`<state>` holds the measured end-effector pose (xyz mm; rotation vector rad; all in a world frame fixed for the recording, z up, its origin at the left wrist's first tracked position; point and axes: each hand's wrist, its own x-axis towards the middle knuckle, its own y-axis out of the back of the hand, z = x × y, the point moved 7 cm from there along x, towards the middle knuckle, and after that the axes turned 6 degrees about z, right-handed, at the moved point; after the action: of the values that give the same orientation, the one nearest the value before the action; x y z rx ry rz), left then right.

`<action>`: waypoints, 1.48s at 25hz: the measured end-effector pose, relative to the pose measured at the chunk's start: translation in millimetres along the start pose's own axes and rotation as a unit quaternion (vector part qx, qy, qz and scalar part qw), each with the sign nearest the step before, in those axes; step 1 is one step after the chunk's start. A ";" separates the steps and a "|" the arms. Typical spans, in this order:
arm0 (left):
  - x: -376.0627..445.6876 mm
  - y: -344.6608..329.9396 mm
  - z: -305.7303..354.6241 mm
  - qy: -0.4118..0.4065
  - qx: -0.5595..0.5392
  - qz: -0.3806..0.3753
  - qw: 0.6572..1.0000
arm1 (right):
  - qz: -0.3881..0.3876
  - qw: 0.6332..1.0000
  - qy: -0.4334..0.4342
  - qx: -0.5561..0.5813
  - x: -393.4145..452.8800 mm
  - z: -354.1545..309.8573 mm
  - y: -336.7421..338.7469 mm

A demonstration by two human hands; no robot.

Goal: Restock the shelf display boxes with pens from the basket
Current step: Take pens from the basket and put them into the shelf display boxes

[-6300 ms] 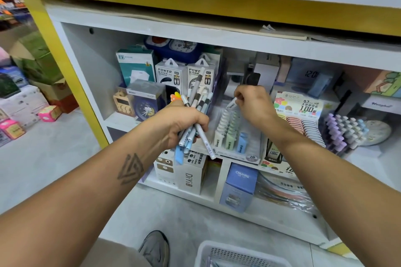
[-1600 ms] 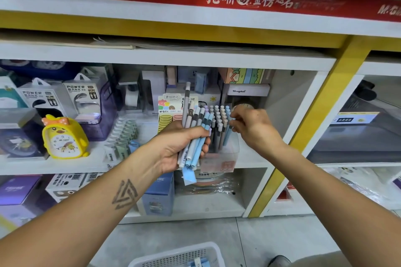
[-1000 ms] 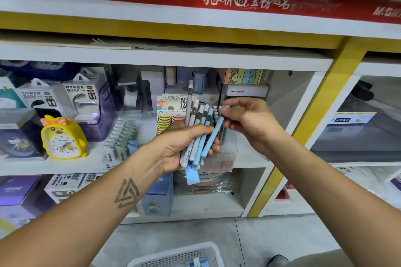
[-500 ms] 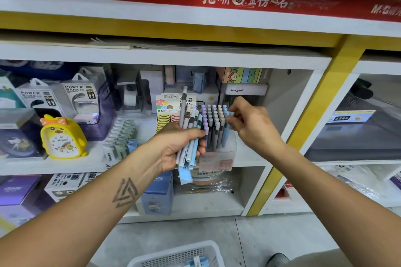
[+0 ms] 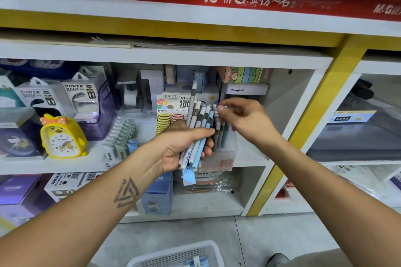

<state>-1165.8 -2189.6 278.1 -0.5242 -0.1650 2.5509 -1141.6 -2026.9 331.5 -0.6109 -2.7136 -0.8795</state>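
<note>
My left hand [image 5: 184, 145] grips a bundle of pens [image 5: 200, 128], grey, white and light blue, held upright in front of the shelf. Just behind it stands a clear display box [image 5: 227, 156] with several pens upright in it. My right hand [image 5: 245, 119] hovers over the box with curled fingers. Its fingertips are at the caps of the rightmost pens, and motion blur hides whether they pinch one. The white mesh basket [image 5: 173, 254] sits on the floor below, with a few blue pens [image 5: 199, 262] inside.
A pencil-lead display [image 5: 171, 106], green eraser rows [image 5: 121, 136], a yellow duck clock [image 5: 61, 136] and power bank boxes [image 5: 80, 95] fill the shelf to the left. A yellow post [image 5: 312, 136] bounds the bay on the right. Boxes [image 5: 158, 195] sit on the lower shelf.
My right hand drew a blue pen from the bundle, set it into the clear box, then came back toward the bundle's tops. The left hand stayed nearly still.
</note>
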 end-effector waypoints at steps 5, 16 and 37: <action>-1.9 -8.0 1.0 -0.002 0.000 -0.031 1.000 | -0.065 0.964 -0.137 0.218 -7.8 1.3 -17.1; 6.1 14.8 -2.6 0.008 -0.016 0.087 0.996 | 0.055 0.989 0.069 -0.119 -0.8 9.3 20.5; 5.4 21.4 9.0 -0.014 -0.083 0.115 0.990 | -0.046 0.970 0.142 -0.194 -10.2 14.2 -1.3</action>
<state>-1183.8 -2205.2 280.0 -0.6001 -0.3495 2.7855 -1134.3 -2022.6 316.1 -0.3912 -2.3430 -1.4224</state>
